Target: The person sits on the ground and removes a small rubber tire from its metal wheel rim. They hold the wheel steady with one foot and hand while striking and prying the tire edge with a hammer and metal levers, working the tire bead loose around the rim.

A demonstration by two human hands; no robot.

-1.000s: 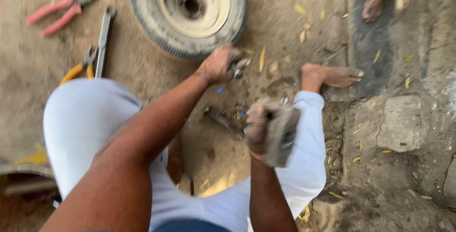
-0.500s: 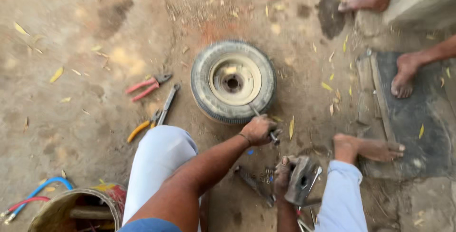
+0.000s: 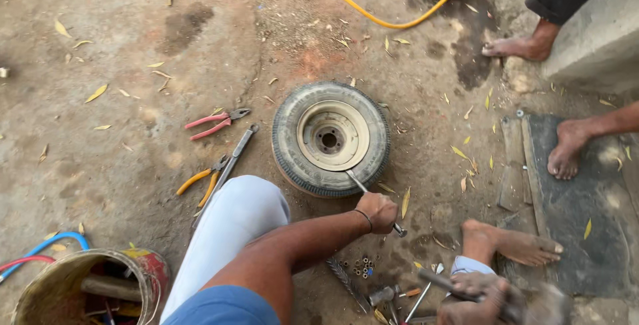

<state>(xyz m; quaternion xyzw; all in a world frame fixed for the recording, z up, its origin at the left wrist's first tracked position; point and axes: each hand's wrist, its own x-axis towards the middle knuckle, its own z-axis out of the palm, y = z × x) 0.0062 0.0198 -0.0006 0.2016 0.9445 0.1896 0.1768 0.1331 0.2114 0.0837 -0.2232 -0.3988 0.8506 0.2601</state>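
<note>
left hand [image 3: 377,210] fisted round thin metal rod [image 3: 371,195], tip resting on small wheel [image 3: 331,139] lying flat on dirt; right hand [image 3: 474,300] bottom edge, gripping blurry dark tool [image 3: 532,304]; nuts [image 3: 363,268] scattered between hands

Bare, packed dirt ground [image 3: 133,45] is spreading out everywhere here, cracked and stained, with daylight falling evenly across it. Dry yellow leaves [image 3: 96,92] are lying scattered about. A darker damp-looking patch [image 3: 183,25] is showing far left of middle. At the far right a grey concrete block [image 3: 599,39] is rising, perhaps a step or low wall. A dark mat [image 3: 586,198] is lying flat on the right.
</note>
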